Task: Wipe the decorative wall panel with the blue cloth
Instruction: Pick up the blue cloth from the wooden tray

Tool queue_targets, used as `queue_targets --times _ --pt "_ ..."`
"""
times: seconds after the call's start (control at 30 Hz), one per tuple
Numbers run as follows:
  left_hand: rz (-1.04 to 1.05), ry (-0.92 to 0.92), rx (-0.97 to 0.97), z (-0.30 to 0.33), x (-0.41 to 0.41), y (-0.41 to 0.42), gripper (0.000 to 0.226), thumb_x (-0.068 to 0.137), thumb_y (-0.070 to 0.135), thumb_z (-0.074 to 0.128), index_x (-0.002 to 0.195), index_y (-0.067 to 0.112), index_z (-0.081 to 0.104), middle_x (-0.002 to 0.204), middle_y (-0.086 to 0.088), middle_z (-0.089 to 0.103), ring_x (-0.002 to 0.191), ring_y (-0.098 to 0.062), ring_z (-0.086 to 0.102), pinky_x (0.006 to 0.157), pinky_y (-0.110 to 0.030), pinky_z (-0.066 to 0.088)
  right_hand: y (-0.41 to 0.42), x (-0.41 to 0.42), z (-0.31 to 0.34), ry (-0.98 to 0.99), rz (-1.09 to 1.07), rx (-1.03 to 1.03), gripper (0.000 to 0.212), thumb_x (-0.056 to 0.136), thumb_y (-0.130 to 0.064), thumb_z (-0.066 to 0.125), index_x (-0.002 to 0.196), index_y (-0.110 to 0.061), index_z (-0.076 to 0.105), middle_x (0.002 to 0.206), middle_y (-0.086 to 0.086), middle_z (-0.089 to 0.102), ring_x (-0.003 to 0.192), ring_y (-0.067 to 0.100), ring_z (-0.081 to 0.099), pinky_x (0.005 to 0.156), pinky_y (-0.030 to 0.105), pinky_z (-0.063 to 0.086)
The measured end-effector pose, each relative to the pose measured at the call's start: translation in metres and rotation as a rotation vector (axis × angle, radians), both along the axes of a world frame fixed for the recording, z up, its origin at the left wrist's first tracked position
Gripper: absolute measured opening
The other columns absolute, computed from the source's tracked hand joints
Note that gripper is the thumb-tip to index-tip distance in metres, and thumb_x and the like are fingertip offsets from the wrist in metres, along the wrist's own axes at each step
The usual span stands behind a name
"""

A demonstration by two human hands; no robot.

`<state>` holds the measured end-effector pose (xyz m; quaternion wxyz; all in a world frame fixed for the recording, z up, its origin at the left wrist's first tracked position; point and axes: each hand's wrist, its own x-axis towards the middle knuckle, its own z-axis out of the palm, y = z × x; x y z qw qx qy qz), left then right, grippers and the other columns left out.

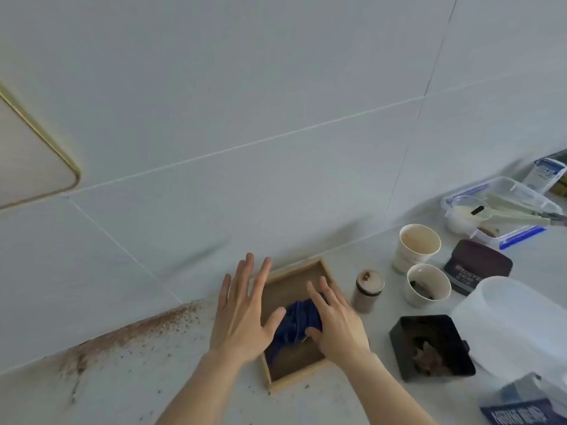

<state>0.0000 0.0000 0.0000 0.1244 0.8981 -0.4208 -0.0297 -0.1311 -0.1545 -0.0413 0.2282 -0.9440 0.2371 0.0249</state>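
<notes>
One blue cloth (296, 322) under flat, open right hand (336, 323); left hand (244, 311) open beside. Right of it: two cups (418, 246).

Right hand (339, 325) pressed flat on blue cloth (296, 322) inside a wooden tray (277, 384). Left hand (242, 314) spread open beside it.

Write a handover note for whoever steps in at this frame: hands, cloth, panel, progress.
Left hand: open, fingers spread, over the left edge of the wooden tray.
Right hand: laid flat on the blue cloth, not yet gripping it.
The cloth lies bunched in the tray on the counter.
The gold-trimmed wall panel is upper left, untouched.
Done: nothing visible. Left: pick up the cloth and wipe the panel.
</notes>
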Motion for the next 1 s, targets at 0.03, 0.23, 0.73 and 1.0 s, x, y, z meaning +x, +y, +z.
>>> queue_targets --times 0.03,0.23,0.73,1.0 --pt "-0.007 0.05 0.046 -0.007 -0.002 -0.003 0.094 0.098 0.061 0.044 0.155 0.042 -0.028 0.167 0.006 -0.033 0.156 -0.012 -0.024 0.129 -0.04 -0.01 -0.002 0.001 -0.006 0.044 0.005 0.014 0.094 0.098 -0.036 0.068 0.165 -0.03 0.002 0.176 0.002 0.0 0.162 0.026 0.005 0.123 0.039 0.036" --pt "0.007 0.2 0.191 -0.051 -0.014 -0.014 0.098 0.095 0.058 0.057 0.16 0.038 -0.015 0.172 0.003 -0.016 0.161 -0.02 -0.003 0.128 -0.037 0.005 -0.005 0.002 -0.045 0.098 -0.052 -0.043 0.078 0.098 -0.018 0.066 0.162 -0.021 0.022 0.166 0.009 0.036 0.136 0.028 0.053 0.105 0.038 0.052" --pt "0.111 0.056 0.214 -0.065 -0.024 -0.033 0.031 0.1 0.039 0.059 0.131 0.035 0.059 0.117 0.013 0.071 0.111 -0.014 0.061 0.098 -0.029 0.043 -0.014 0.002 -0.049 0.016 -0.158 -0.076 0.04 0.089 -0.007 0.074 0.126 -0.023 0.07 0.104 0.001 0.073 0.094 0.025 0.067 0.068 0.034 0.053" --pt "0.137 -0.055 0.135 -0.001 0.007 -0.014 0.02 0.101 0.036 0.058 0.118 0.034 0.068 0.109 0.011 0.074 0.106 -0.018 0.063 0.096 -0.031 0.042 -0.012 0.012 0.004 -0.113 -0.139 -0.145 0.029 0.087 -0.01 0.077 0.114 -0.021 0.074 0.097 0.0 0.073 0.089 0.025 0.069 0.073 0.034 0.055"
